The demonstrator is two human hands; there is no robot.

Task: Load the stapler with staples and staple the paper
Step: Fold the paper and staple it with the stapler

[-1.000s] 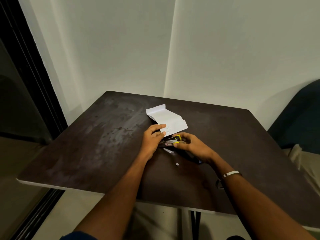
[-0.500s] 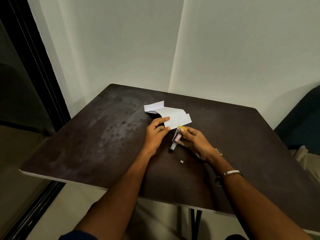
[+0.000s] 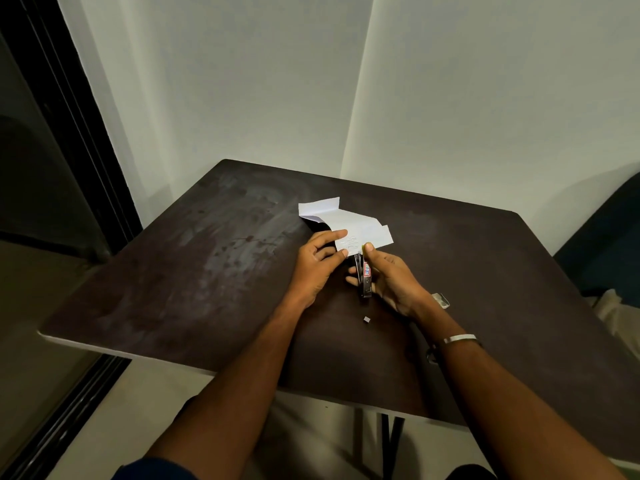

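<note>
On the dark brown wooden table (image 3: 214, 271), approx. centre, lies the folded white paper sheet (image 3: 349, 225), w/ one flap lifted at its far left corner. My left hand (image 3: 317, 263) pinches the paper's near edge: thumb on top, fingers curled round the corner, holding it steady. My right hand (image 3: 388, 275) grips the small dark metal stapler w/ a red-and-white sticker (image 3: 365, 277), thumb pressing on its front end, other fingers wrapped under and beside the body. The stapler points away from me, its nose right at the paper's near edge, touching or just under it; whether the paper is already between the stapler's two halves I can't tell, since my thumbs hide that spot.

Progress, as I judge it: the stapler looks closed up and aimed at the paper, so loading seems done, though no staples are visible inside to confirm. A tiny grey bit (image 3: 367, 319), prob. a loose staple fragment, sits on the table just behind the stapler. A small clear-ish object (image 3: 441, 300) lies beside my right wrist; can't say what it is.

Left to do: seat the paper edge fully in the stapler's mouth, squeeze, then check that the staple went through. No staple visible in the paper yet.
</note>
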